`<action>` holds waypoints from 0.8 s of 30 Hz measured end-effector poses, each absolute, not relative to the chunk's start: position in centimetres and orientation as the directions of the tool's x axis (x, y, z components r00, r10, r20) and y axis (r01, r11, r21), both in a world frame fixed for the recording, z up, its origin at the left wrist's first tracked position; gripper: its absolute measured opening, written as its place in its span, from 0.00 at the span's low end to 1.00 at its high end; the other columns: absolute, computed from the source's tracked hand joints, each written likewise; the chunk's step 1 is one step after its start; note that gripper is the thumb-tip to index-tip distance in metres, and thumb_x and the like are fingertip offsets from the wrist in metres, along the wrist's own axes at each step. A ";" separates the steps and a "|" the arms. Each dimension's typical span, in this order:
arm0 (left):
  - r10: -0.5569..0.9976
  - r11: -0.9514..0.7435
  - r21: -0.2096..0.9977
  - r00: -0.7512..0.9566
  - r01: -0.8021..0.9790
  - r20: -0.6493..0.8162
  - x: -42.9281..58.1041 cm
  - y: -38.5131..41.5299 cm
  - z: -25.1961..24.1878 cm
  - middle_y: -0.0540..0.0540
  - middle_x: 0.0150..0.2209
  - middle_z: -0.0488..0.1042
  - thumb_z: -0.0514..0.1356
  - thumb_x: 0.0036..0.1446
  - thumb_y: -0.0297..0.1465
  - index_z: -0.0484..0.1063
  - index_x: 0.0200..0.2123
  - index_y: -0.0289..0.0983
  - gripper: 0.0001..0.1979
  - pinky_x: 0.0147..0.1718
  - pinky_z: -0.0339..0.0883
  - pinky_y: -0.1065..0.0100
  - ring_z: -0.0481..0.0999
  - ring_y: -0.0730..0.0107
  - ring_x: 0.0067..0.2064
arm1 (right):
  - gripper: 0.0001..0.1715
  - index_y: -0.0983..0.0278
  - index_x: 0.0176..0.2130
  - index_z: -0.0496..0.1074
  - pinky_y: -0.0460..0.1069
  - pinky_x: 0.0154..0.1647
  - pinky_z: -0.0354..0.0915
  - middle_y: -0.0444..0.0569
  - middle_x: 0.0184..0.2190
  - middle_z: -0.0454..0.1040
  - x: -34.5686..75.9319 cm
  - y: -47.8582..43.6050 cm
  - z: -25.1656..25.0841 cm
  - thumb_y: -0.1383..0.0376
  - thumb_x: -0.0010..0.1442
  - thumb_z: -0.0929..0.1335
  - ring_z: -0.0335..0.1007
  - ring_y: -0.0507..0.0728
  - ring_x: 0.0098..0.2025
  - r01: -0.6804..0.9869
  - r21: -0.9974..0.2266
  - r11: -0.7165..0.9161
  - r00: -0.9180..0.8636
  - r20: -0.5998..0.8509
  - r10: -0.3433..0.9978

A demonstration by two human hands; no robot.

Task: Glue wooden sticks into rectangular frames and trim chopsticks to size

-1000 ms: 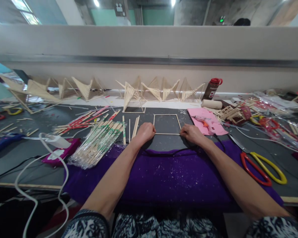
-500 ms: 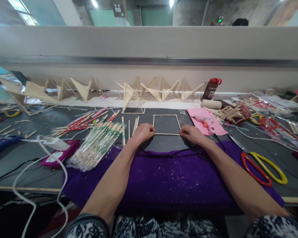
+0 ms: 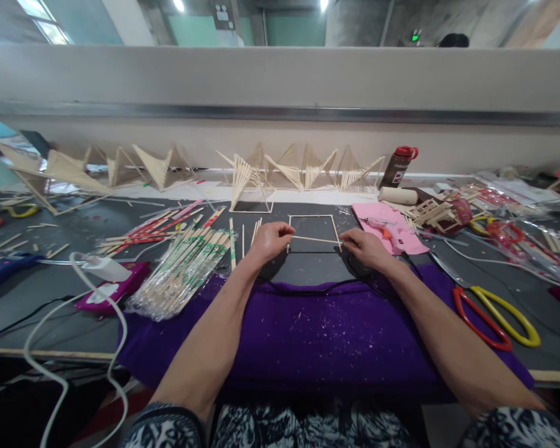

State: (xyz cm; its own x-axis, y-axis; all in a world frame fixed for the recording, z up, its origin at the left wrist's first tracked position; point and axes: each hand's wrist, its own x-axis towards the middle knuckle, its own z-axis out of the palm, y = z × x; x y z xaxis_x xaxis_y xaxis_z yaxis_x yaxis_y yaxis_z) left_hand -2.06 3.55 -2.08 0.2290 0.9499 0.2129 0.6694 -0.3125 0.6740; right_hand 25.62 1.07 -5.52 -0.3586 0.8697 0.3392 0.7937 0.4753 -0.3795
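A thin wooden stick point(image 3: 316, 239) is held level between my two hands, a little above the dark table. My left hand point(image 3: 274, 239) pinches its left end, and my right hand point(image 3: 358, 244) pinches its right end. Below and behind it on the table lies a three-sided stick frame point(image 3: 310, 216), its open side toward me. Several loose sticks point(image 3: 243, 239) lie left of my left hand. Just beyond my right hand, a pink-and-white glue gun point(image 3: 385, 229) rests on a pink cloth point(image 3: 413, 244).
Plastic-wrapped chopsticks point(image 3: 184, 274) and a magenta power strip point(image 3: 116, 288) lie at left. Scissors point(image 3: 494, 317) with red and yellow handles lie at right. Along the back stand several stick models point(image 3: 245, 177) and a bottle point(image 3: 396, 168). A purple cloth point(image 3: 326, 336) covers the near edge.
Both my hands have lifted the near stick up off the table, away from the ends of the frame's side sticks. The frame's other three sides stay in place.
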 end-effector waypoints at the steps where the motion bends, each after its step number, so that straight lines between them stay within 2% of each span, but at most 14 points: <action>1: 0.950 -0.312 0.709 0.211 0.632 0.230 -2.0 3.5 -2.1 0.47 0.30 0.77 0.58 0.47 0.31 0.76 0.35 0.37 0.12 0.27 0.63 0.72 0.71 0.73 0.26 | 0.12 0.63 0.41 0.71 0.46 0.36 0.59 0.50 0.37 0.72 25.7 1.2 -5.5 0.66 0.59 0.61 0.67 0.53 0.37 0.789 -0.376 0.486 -0.363 0.354 0.862; 5: 0.957 -0.290 0.866 0.136 0.409 0.256 -1.4 3.3 -1.9 0.49 0.26 0.74 0.59 0.46 0.32 0.76 0.34 0.36 0.11 0.22 0.63 0.73 0.68 0.77 0.21 | 0.12 0.64 0.38 0.72 0.46 0.35 0.59 0.49 0.33 0.72 26.0 1.4 -5.3 0.65 0.60 0.61 0.66 0.53 0.35 0.801 -0.376 0.466 -0.354 0.332 0.875; 8: 0.971 -0.224 0.973 0.096 0.060 0.218 -0.9 3.0 -1.5 0.49 0.25 0.72 0.62 0.44 0.33 0.75 0.34 0.33 0.13 0.22 0.65 0.74 0.68 0.78 0.23 | 0.11 0.65 0.37 0.72 0.46 0.34 0.58 0.49 0.32 0.72 25.4 1.3 -5.2 0.65 0.59 0.61 0.66 0.53 0.34 0.791 -0.431 0.435 -0.313 0.326 0.892; 10: 0.981 -0.152 0.976 0.097 -0.156 0.168 -0.5 2.8 -1.2 0.48 0.27 0.73 0.65 0.41 0.33 0.74 0.35 0.33 0.15 0.23 0.66 0.75 0.70 0.77 0.26 | 0.10 0.65 0.36 0.72 0.45 0.33 0.58 0.48 0.31 0.72 24.4 0.9 -5.0 0.65 0.59 0.62 0.66 0.53 0.34 0.751 -0.496 0.436 -0.289 0.346 0.892; 12: 0.986 -0.077 0.956 0.123 -0.281 0.116 0.1 2.4 -1.1 0.48 0.29 0.73 0.67 0.39 0.32 0.74 0.36 0.33 0.17 0.22 0.66 0.77 0.71 0.78 0.27 | 0.10 0.64 0.36 0.71 0.45 0.33 0.57 0.47 0.31 0.72 23.1 0.3 -4.8 0.65 0.58 0.62 0.65 0.52 0.33 0.702 -0.558 0.443 -0.274 0.363 0.890; 17: 0.974 0.000 0.952 0.217 -0.305 0.069 1.6 1.6 -1.9 0.45 0.30 0.74 0.67 0.40 0.33 0.74 0.30 0.31 0.13 0.20 0.65 0.78 0.73 0.75 0.28 | 0.10 0.63 0.35 0.71 0.45 0.31 0.56 0.46 0.30 0.72 20.6 -0.7 -4.6 0.64 0.58 0.62 0.64 0.51 0.30 0.648 -0.635 0.421 -0.273 0.323 0.906; 21: 0.978 0.008 0.949 0.199 -0.315 0.057 1.9 1.5 -2.2 0.43 0.34 0.76 0.67 0.41 0.33 0.75 0.32 0.31 0.14 0.21 0.67 0.78 0.75 0.74 0.29 | 0.12 0.64 0.32 0.70 0.45 0.27 0.54 0.44 0.24 0.69 20.4 -1.0 -4.1 0.61 0.58 0.61 0.61 0.50 0.26 0.623 -0.698 0.354 -0.254 0.247 0.935; 24: 0.987 0.011 0.937 0.152 -0.349 0.044 1.8 1.7 -1.8 0.44 0.33 0.76 0.66 0.42 0.33 0.75 0.32 0.31 0.13 0.21 0.67 0.79 0.75 0.76 0.28 | 0.14 0.65 0.30 0.69 0.44 0.23 0.53 0.42 0.22 0.65 20.6 -1.2 -3.5 0.58 0.58 0.61 0.58 0.48 0.22 0.434 -0.856 0.281 -0.289 0.163 0.943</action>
